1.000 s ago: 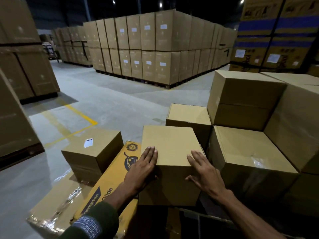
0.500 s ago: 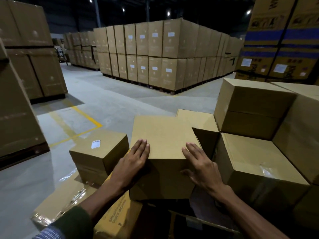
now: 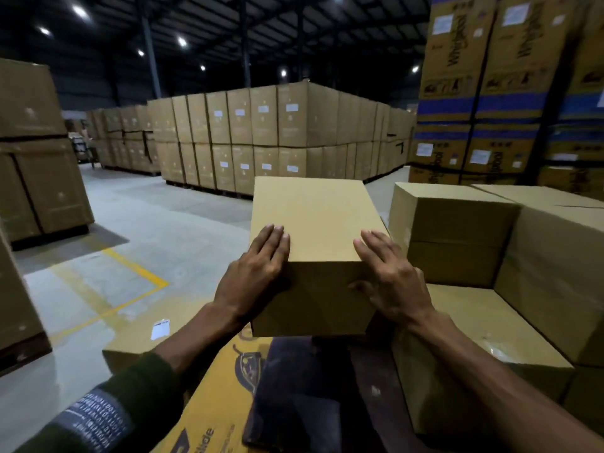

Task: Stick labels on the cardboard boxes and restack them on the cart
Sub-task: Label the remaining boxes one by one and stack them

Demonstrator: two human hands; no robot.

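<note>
A plain brown cardboard box point(image 3: 315, 230) is held up in the air in front of me, with no label showing on its top or near face. My left hand point(image 3: 255, 273) grips its near left corner, and my right hand point(image 3: 389, 276) grips its near right corner. To the right stands a stack of similar plain boxes point(image 3: 457, 237). Below my left arm a lower box carries a white label point(image 3: 160, 329) on its top. A yellow printed flat carton point(image 3: 215, 407) lies under the lifted box.
Large pallet stacks of labelled cartons point(image 3: 261, 142) fill the back of the warehouse. Tall blue-striped cartons point(image 3: 483, 93) stand at the right. More brown stacks point(image 3: 36, 152) rise on the left. Yellow floor lines point(image 3: 137, 273) mark the grey concrete floor.
Both hands have lifted the box up from the pile, and it now sits higher and closer. The view has tilted upward, showing more ceiling.
</note>
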